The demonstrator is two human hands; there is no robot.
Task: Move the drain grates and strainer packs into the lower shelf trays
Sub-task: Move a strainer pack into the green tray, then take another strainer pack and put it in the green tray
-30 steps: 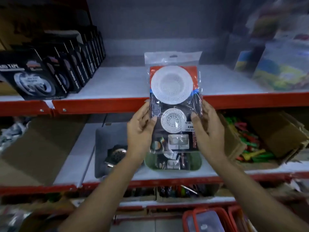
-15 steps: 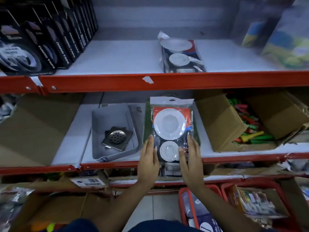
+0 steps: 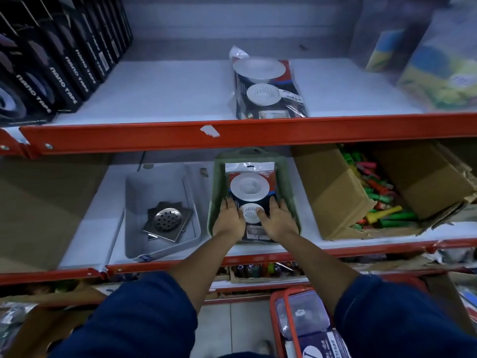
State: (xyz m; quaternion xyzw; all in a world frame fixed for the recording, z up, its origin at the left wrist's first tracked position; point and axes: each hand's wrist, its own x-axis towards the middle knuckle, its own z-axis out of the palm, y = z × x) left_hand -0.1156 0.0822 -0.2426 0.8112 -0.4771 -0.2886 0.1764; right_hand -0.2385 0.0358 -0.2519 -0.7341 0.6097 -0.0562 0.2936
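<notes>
A clear strainer pack [image 3: 249, 187] with two white strainers lies flat in the green tray [image 3: 218, 200] on the lower shelf. My left hand [image 3: 229, 218] rests on the pack's lower left edge and my right hand [image 3: 280, 219] on its lower right edge, fingers flat against it. Another strainer pack [image 3: 265, 89] lies on the upper shelf, above the tray. To the left, the grey tray [image 3: 134, 228] holds square steel drain grates [image 3: 167, 220], stacked.
Black nano tape boxes [image 3: 51, 71] line the upper shelf's left side. An open cardboard box [image 3: 335, 197] of coloured items stands right of the green tray. Another cardboard box [image 3: 38, 210] is at left. Red baskets [image 3: 286, 326] sit on the floor below.
The pack came down from in front of the upper shelf into the green tray, both hands going with it. The camera tilted downward.
</notes>
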